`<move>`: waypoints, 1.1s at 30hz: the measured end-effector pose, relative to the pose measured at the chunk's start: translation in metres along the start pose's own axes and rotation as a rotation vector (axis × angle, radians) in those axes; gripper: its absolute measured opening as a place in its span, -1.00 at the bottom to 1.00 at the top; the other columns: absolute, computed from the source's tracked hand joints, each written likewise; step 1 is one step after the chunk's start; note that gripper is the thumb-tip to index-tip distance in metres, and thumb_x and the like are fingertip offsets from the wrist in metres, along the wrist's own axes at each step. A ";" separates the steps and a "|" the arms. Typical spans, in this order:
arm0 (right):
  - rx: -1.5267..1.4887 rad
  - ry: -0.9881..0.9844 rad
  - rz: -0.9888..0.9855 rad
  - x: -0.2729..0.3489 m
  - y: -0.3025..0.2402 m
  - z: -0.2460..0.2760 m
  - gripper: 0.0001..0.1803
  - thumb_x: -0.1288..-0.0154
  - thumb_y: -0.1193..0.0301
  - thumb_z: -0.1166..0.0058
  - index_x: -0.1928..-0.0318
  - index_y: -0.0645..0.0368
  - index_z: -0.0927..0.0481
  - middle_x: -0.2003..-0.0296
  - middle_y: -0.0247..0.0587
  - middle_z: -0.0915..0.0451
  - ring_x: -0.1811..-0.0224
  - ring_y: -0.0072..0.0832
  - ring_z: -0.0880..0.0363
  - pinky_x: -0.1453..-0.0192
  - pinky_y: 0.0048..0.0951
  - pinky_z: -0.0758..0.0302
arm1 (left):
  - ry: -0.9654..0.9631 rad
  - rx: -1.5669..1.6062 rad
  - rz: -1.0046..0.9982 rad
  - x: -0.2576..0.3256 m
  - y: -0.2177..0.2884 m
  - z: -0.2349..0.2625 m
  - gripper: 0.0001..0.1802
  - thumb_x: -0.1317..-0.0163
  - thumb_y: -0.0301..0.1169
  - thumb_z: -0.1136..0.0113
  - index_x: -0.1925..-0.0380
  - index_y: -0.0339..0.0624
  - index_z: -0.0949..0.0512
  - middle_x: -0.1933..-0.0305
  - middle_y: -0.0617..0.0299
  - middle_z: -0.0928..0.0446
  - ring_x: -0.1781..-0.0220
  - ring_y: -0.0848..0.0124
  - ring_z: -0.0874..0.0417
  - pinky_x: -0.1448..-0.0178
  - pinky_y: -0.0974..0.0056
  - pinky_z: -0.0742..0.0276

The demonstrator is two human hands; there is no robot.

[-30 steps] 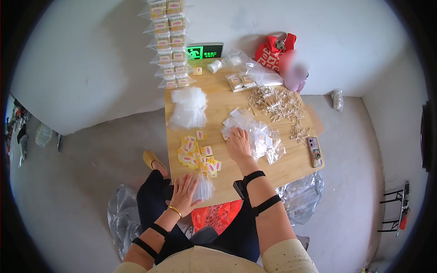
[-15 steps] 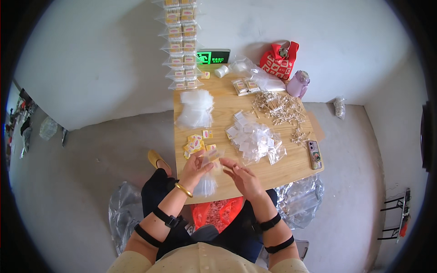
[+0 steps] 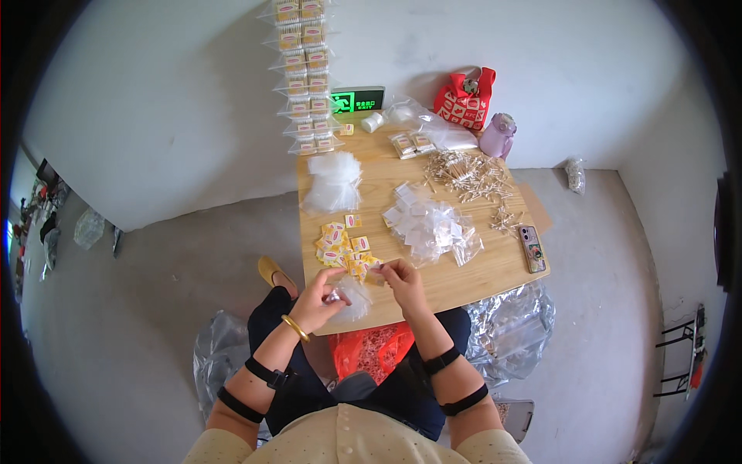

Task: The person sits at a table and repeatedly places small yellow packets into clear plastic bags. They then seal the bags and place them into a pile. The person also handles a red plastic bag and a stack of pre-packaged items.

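At the table's near edge, my left hand point(image 3: 313, 305) has thumb and fingers apart, beside a small stack of clear plastic bags point(image 3: 354, 303). My right hand point(image 3: 404, 286) is closed in a pinch at the right end of a pile of yellow and white printed cards point(image 3: 334, 241). What lies between its fingertips is too small to make out. Right of the cards lies a heap of clear bags with white cards in them point(image 3: 433, 230). Behind it are loose cotton swabs point(image 3: 468, 174).
Empty-looking clear bags point(image 3: 334, 182) lie at the table's left. Filled swab packs point(image 3: 411, 144) are farther back, near a purple bottle point(image 3: 498, 136) and a red bag point(image 3: 464, 100). A phone point(image 3: 532, 249) lies by the right edge. Strips of packs point(image 3: 303, 85) hang at back left.
The clear bag and card between my hands are no longer held up there. My left hand has lowered and spread beside the bag stack; my right has moved to the cards and pinched.
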State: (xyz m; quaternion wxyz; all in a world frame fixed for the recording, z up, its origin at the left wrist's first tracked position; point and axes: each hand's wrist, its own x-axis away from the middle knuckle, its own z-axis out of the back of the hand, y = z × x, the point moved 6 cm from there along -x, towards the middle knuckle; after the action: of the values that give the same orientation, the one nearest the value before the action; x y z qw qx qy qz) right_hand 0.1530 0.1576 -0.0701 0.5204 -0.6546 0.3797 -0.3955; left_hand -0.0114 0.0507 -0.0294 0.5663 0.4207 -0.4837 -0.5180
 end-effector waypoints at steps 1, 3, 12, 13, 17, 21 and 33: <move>0.030 0.065 -0.029 -0.007 0.009 0.007 -0.80 -0.35 0.37 -0.07 0.20 0.28 -0.57 0.40 -0.33 -0.61 0.37 -0.65 -0.49 0.23 -0.59 -0.40 | 0.006 -0.054 0.047 0.005 -0.010 0.008 -0.35 -0.15 -0.65 -0.16 -0.25 -0.14 -0.20 0.31 0.26 -0.62 0.31 0.59 -0.54 0.16 0.44 -0.42; 0.094 0.164 -0.065 -0.017 0.030 0.020 -0.82 -0.33 0.39 -0.09 0.21 0.27 -0.57 0.42 -0.28 -0.63 0.39 -0.60 -0.52 0.26 -0.55 -0.43 | -0.004 -0.176 0.085 0.008 -0.029 0.018 -0.36 -0.13 -0.62 -0.16 -0.23 -0.12 -0.21 0.32 0.24 -0.64 0.33 0.54 -0.59 0.18 0.41 -0.45; 0.862 0.261 0.199 -0.040 0.024 0.022 -0.76 -0.13 0.43 -0.16 0.18 0.24 -0.53 0.19 -0.13 -0.57 0.14 -0.31 -0.50 0.07 -0.31 -0.43 | -0.084 -0.731 0.088 -0.020 -0.077 0.020 -0.57 -0.02 -0.43 -0.22 0.05 -0.04 -0.40 0.40 0.35 -0.63 0.28 0.30 -0.65 -0.08 0.07 -0.33; 0.998 0.236 0.287 -0.043 0.011 0.021 -0.75 -0.11 0.44 -0.16 0.17 0.22 -0.54 0.07 -0.12 -0.52 -0.01 -0.25 -0.45 -0.05 -0.25 -0.40 | -0.113 -0.791 0.122 -0.023 -0.076 0.017 -0.57 -0.01 -0.42 -0.24 0.06 -0.04 -0.41 0.35 0.33 -0.62 0.23 0.28 -0.64 -0.10 0.05 -0.33; 1.378 0.110 0.587 -0.065 -0.006 0.023 -0.69 -0.05 0.48 -0.14 0.12 0.18 -0.53 -0.07 -0.12 -0.44 -0.28 -0.18 -0.27 -0.29 -0.13 -0.24 | 0.038 -0.967 -0.036 -0.026 -0.071 0.010 -0.49 0.08 -0.39 -0.32 0.05 -0.01 -0.42 0.20 0.24 -0.53 0.03 0.20 -0.53 -0.17 -0.03 -0.25; 1.503 0.094 0.603 -0.086 0.009 0.046 -0.68 -0.04 0.51 -0.11 0.11 0.20 -0.55 -0.08 -0.15 -0.45 -0.27 -0.20 -0.29 -0.32 -0.09 -0.22 | 0.198 -0.884 -0.134 -0.028 -0.047 0.007 -0.47 0.11 -0.42 -0.33 0.04 -0.01 -0.44 0.12 0.18 -0.48 -0.03 0.13 -0.46 -0.17 0.01 -0.27; -0.096 -0.372 -0.089 -0.007 -0.056 -0.007 -0.56 -0.32 0.46 0.02 -0.21 0.28 -0.42 -0.24 -0.20 -0.40 -0.32 -0.39 -0.29 -0.35 -0.38 -0.20 | 0.160 0.681 0.229 -0.062 -0.055 -0.007 -0.61 -0.24 -0.25 -0.28 0.00 -0.16 -0.46 0.01 0.26 -0.57 -0.05 0.46 -0.57 -0.11 0.30 -0.46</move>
State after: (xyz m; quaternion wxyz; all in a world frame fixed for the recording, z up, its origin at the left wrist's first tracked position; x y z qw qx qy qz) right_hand 0.1488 0.1708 -0.0155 0.5316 -0.7567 0.2663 -0.2718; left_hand -0.0136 0.1063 -0.0910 0.4841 0.5674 -0.6265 -0.2262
